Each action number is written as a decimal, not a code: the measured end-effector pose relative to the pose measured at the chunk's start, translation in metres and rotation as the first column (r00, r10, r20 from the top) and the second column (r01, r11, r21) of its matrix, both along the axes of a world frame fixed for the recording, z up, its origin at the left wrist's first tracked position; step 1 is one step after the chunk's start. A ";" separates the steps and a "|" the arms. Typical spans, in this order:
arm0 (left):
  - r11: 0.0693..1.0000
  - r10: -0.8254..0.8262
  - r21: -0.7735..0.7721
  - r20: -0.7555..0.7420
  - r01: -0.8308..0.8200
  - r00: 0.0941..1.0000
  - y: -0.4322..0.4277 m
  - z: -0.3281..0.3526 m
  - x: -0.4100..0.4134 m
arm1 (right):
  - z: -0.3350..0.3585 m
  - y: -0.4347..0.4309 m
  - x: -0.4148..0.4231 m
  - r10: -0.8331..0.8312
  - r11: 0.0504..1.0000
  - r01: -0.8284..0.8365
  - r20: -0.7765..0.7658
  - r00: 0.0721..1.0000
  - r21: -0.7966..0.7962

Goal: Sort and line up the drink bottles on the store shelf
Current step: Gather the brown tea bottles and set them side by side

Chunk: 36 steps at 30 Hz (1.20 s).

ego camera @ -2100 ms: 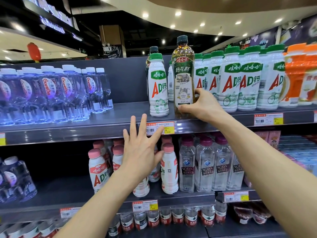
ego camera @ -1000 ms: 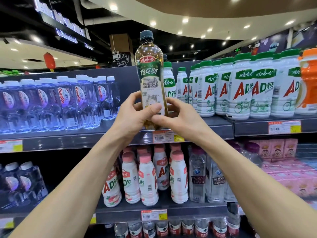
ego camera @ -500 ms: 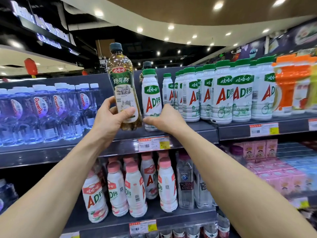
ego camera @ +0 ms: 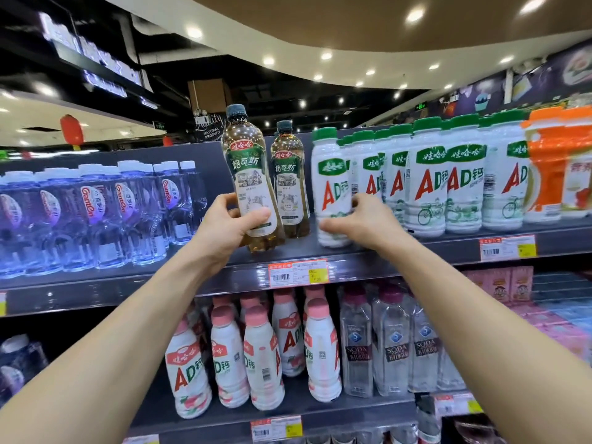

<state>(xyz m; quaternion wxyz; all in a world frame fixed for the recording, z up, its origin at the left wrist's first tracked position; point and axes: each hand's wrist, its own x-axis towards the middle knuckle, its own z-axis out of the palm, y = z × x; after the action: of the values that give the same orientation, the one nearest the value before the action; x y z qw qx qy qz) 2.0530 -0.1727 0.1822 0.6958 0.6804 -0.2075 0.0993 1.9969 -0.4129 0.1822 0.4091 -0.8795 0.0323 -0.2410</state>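
Your left hand wraps the lower body of the tall amber clear-plastic bottle with the dark cap and green label, thumb across its front. Its long axis tilts, cap leaning left. The base is low over the grey upper shelf, just front-left of the upright matching amber bottle; I cannot tell if it touches. Your right hand curls round the foot of the white plastic bottle with the green cap, standing between the amber pair and the row of white green-capped bottles. That row lies to the right, so your right hand is the nearer for closing the gap.
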 end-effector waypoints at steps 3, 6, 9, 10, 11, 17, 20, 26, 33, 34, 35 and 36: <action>1.000 -0.016 0.022 -0.020 0.016 1.000 -0.007 0.002 0.001 | -0.001 -0.024 -0.010 -0.063 0.998 0.062 0.026 0.998 0.008; 0.999 -0.032 0.035 -0.042 0.033 0.999 -0.017 0.003 0.002 | -0.002 -0.039 -0.018 -0.131 0.991 0.131 0.035 0.991 0.011; 0.997 -0.051 0.053 -0.052 0.054 0.997 -0.024 0.004 0.004 | -0.002 -0.043 -0.022 -0.168 0.986 0.167 0.029 0.985 0.009; 0.996 -0.057 0.063 -0.054 0.060 0.997 -0.025 0.004 0.005 | -0.003 -0.044 -0.022 -0.174 0.985 0.174 0.033 0.984 0.001; 0.995 -0.061 0.071 -0.055 0.065 0.997 -0.026 0.003 0.006 | -0.004 -0.043 -0.021 -0.192 0.981 0.193 0.032 0.981 -0.018; 0.994 -0.059 0.096 -0.028 0.061 0.998 -0.025 0.000 0.012 | -0.012 -0.033 -0.020 -0.255 0.962 0.261 0.084 0.963 -0.080; 0.992 -0.074 0.104 -0.027 0.077 0.997 -0.026 -0.001 0.014 | -0.024 -0.030 -0.020 -0.321 0.931 0.336 0.118 0.940 -0.140; 0.989 -0.108 0.097 -0.040 0.111 0.993 -0.026 0.000 0.014 | -0.026 -0.025 -0.020 -0.449 0.844 0.471 0.144 0.882 -0.256; 0.982 -0.149 0.109 -0.030 0.152 0.988 -0.021 -0.003 0.013 | -0.019 -0.030 -0.019 -0.498 0.827 0.504 0.093 0.862 -0.248; 0.982 -0.150 0.114 -0.029 0.152 0.988 -0.021 -0.003 0.013 | -0.019 -0.030 -0.020 -0.495 0.831 0.502 0.092 0.864 -0.239; 0.982 -0.148 0.116 -0.026 0.150 0.989 -0.021 -0.003 0.013 | -0.020 -0.030 -0.020 -0.493 0.834 0.502 0.098 0.864 -0.230; 0.982 -0.144 0.119 -0.023 0.145 0.989 -0.020 -0.003 0.012 | -0.021 -0.030 -0.021 -0.494 0.833 0.506 0.110 0.862 -0.225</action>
<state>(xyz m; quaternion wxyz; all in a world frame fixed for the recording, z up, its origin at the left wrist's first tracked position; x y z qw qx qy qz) 2.0652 -0.1927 0.1794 0.6601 0.7051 -0.2570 0.0310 1.9756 -0.4427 0.1613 0.2205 -0.8782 0.2211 -0.3624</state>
